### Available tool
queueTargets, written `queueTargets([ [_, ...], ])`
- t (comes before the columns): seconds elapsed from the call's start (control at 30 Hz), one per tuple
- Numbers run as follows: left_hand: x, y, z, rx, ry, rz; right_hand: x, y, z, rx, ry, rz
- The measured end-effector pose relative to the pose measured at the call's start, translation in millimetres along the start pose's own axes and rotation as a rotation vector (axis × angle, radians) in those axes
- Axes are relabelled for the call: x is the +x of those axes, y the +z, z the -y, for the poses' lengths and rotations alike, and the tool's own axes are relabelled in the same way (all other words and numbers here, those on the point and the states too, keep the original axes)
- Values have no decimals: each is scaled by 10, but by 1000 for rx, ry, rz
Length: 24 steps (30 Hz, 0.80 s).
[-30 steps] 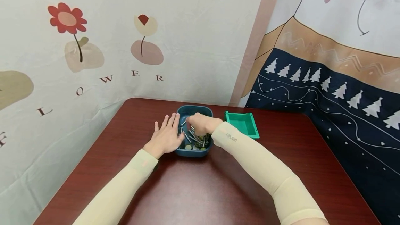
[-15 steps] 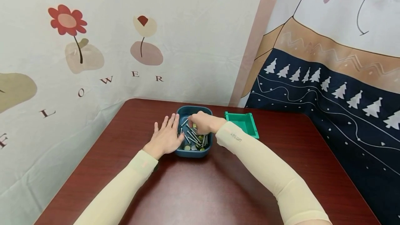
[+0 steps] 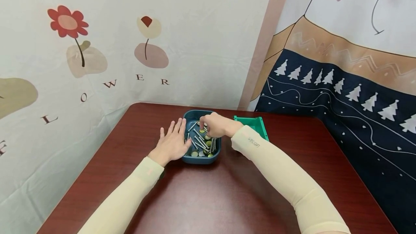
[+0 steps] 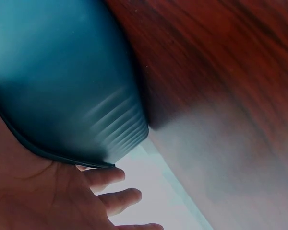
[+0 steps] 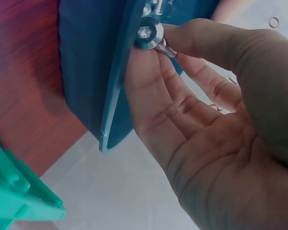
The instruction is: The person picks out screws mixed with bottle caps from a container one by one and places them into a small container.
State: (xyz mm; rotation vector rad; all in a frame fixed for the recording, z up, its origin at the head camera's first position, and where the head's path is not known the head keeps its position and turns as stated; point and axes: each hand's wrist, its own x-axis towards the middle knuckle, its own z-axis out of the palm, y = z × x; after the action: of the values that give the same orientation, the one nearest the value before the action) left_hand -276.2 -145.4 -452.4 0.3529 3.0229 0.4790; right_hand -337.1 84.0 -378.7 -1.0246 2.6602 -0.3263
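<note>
A dark blue bin [image 3: 199, 159] on the table holds several long silver screws [image 3: 200, 141] and several round yellowish discs [image 3: 208, 143]. My left hand [image 3: 172, 143] lies along the bin's left side with its fingers stretched out and spread. In the left wrist view its palm meets the bin rim [image 4: 62, 157]. My right hand [image 3: 217, 124] is over the bin's right rim. The right wrist view shows its thumb and fingers pinching a silver screw [image 5: 147, 33] with a round socketed head, close to the rim. Part of the bin's right side is hidden by this hand.
A shallow green tray [image 3: 260, 127] stands right of the bin, partly covered by my right wrist and sleeve. Both stand near the far edge of the reddish-brown table [image 3: 201, 198]. Printed cloth [image 3: 208, 39] hangs behind the table and along its right side.
My right hand has moved from the middle of the bin rightward to its right rim, uncovering more screws and discs. The left hand has stayed in place.
</note>
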Motion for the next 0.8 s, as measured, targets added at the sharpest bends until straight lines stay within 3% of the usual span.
queueTargets([
  [0.3,12,15,18,-8,-2,-3,-102,-96,-84,20,-29,-39],
  [0.8,17,14,-9,-20,-2,-1,-342,-238,-337,107,46,-48],
])
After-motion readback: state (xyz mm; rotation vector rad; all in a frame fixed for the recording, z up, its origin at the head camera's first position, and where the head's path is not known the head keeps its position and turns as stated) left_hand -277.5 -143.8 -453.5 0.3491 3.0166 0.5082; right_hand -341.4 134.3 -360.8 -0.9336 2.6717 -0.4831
